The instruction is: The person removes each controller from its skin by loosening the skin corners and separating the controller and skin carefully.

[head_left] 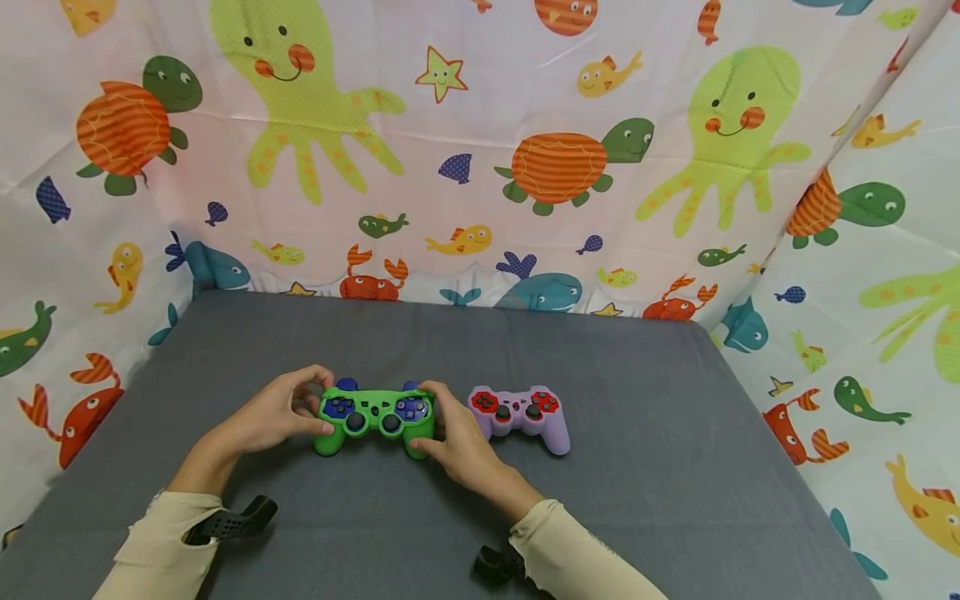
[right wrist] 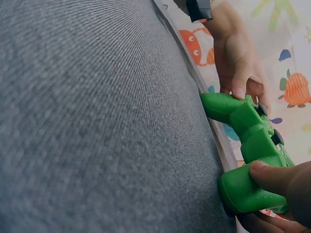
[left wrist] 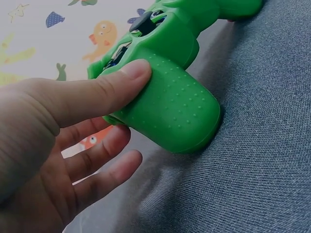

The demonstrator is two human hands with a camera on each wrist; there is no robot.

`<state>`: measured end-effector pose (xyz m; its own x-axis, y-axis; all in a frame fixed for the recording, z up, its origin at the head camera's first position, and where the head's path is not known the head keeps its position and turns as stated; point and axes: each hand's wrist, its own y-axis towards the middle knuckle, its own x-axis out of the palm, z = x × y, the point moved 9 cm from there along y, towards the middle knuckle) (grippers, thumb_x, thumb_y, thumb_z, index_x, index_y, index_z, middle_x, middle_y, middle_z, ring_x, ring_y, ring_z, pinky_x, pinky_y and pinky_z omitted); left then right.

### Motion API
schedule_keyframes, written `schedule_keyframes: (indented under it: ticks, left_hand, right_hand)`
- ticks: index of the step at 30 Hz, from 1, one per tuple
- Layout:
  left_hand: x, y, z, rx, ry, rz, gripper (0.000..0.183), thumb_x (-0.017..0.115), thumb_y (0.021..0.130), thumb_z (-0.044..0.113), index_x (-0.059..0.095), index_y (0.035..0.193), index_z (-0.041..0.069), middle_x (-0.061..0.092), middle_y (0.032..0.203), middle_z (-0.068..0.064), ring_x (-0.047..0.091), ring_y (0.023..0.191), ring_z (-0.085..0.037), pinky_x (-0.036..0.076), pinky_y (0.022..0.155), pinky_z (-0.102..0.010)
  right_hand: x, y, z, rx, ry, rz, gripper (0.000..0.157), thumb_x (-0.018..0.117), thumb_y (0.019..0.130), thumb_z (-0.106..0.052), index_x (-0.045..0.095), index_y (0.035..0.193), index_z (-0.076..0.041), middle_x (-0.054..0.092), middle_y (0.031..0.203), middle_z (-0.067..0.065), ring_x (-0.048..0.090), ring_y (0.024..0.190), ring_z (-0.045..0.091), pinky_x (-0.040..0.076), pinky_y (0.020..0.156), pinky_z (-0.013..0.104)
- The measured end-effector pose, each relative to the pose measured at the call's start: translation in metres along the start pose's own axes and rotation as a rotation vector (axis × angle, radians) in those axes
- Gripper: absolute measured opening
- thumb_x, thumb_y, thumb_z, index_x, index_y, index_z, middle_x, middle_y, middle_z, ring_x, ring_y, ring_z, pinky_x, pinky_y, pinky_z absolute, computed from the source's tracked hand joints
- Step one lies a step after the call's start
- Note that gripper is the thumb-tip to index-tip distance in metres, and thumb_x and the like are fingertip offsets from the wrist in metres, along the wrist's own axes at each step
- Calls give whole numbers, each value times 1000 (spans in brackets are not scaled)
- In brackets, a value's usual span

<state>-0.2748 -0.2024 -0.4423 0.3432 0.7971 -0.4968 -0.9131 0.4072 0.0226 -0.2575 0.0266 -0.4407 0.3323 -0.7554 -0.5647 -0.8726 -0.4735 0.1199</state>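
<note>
A green game controller [head_left: 371, 423] with a dotted rubbery cover, blue button areas and dark thumbsticks is held between both hands, low over the grey cloth. My left hand [head_left: 279, 408] pinches its left end, the thumb lying on the dotted grip [left wrist: 170, 104] in the left wrist view and the fingers behind. My right hand [head_left: 459, 437] grips the other end; its thumb presses the right grip [right wrist: 245, 191] in the right wrist view, with fingers partly hidden underneath. Beside the right hand lies a purple game controller [head_left: 519, 414] with red button areas and black sticks.
Grey cloth [head_left: 637, 467] covers the table. A white curtain [head_left: 480, 100] printed with sea animals rises behind it and along both sides. Black straps [head_left: 232, 523] are worn at both wrists, over light sleeves [head_left: 161, 550].
</note>
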Motion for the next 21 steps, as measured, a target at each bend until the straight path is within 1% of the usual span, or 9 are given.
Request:
schedule_keyframes:
  ticks: [3,6,9,13,17,21]
  left_hand:
    - [-1,-1,0,12,-10,3,48,85,81,13,53,116,3,51,114,-15,57,85,-12,54,66,-28]
    - [-3,-2,0,23,-9,12,44,85,81,13,54,111,3,52,111,-14,57,86,-13,54,68,-28]
    - [-3,-2,1,41,-1,16,40,85,81,13,54,105,4,52,108,-13,57,85,-12,54,69,-28]
    - [0,-2,3,66,2,5,37,84,82,12,51,96,5,49,99,-10,56,81,-10,53,66,-29]
    - [2,-2,5,79,5,-7,38,84,81,11,47,90,7,46,91,-6,54,77,-10,50,64,-29]
    - [3,-2,8,86,15,-15,39,84,81,11,46,87,6,46,89,-5,54,77,-12,49,65,-29]
  right_hand:
    - [1,1,1,7,15,-3,74,80,85,-5,40,146,-14,67,125,9,72,96,18,54,74,20]
    - [2,2,2,16,44,-4,74,80,85,-4,40,146,-14,66,127,10,73,97,20,54,71,19]
    - [2,3,3,26,82,5,71,80,85,-3,41,143,-14,60,136,11,73,98,21,54,70,19]
    - [1,3,4,41,126,18,63,79,86,-4,42,135,-14,52,144,14,72,99,22,54,70,20]
    - [0,4,4,53,146,8,58,80,86,-5,43,129,-12,52,140,15,72,96,21,53,69,22]
    - [0,5,6,65,147,-7,56,81,84,-6,43,124,-11,53,135,15,68,87,17,50,65,22]
